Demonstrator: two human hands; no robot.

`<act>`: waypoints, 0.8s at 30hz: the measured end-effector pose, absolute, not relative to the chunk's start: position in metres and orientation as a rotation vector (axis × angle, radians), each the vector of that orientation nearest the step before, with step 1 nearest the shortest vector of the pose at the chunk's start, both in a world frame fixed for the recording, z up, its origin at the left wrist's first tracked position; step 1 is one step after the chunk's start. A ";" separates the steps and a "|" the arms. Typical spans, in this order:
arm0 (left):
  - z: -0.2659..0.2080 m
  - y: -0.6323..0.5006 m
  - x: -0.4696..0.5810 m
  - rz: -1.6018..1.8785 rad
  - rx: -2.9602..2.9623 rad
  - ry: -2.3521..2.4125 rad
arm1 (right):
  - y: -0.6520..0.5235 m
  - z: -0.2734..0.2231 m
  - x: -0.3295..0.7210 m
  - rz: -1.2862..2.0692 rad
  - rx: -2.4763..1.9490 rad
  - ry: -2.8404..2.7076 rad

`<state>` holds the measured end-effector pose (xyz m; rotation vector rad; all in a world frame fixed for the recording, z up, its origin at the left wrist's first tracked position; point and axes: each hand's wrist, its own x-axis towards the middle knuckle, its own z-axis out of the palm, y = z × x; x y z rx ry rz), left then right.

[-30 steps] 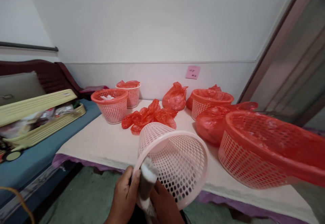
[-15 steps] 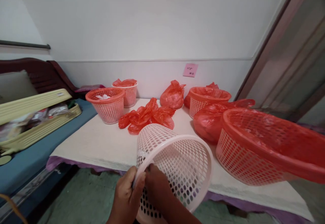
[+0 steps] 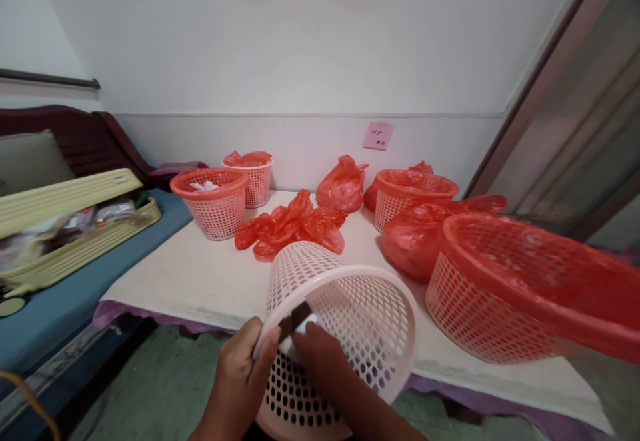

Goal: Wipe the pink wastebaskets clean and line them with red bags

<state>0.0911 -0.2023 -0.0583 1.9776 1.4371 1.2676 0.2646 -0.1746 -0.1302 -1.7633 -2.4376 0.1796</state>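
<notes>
A white perforated plastic wastebasket (image 3: 305, 269) lies tilted at the table's front edge, its round mouth facing me. My left hand (image 3: 237, 367) is closed on the left side of its rim, thumb on the inside. Reaching into the mouth, my right hand (image 3: 320, 354) is closed on a small white wad (image 3: 304, 326) with dark brown patches beside it, pressed near the inner wall by the rim. Whether the wad is cloth or paper I cannot tell. Behind the basket lies a crumpled red plastic bag (image 3: 293, 224).
Red-lined baskets stand to the left (image 3: 217, 214) and right (image 3: 495, 314), with filled red bags (image 3: 343, 187) between. A pink note (image 3: 379, 136) is on the wall. Left, a yellow case (image 3: 75, 254) rests on a blue bed (image 3: 173, 211). White cloth covers the table (image 3: 190, 281).
My right hand has shifted slightly right and back from the rim, bringing the white wad and dark patches into sight. The wastebasket has tilted a little; my left hand still grips its rim.
</notes>
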 end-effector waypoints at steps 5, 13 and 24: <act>-0.051 -0.190 0.083 1.287 1.944 1.488 | -0.235 -0.135 0.279 -0.063 -1.375 -2.590; -0.037 -0.175 0.091 1.242 1.847 1.434 | -0.260 -0.161 0.309 -0.512 -1.303 -2.411; -0.039 -0.179 0.093 1.376 1.668 1.484 | -0.242 -0.150 0.274 -0.398 -1.157 -2.278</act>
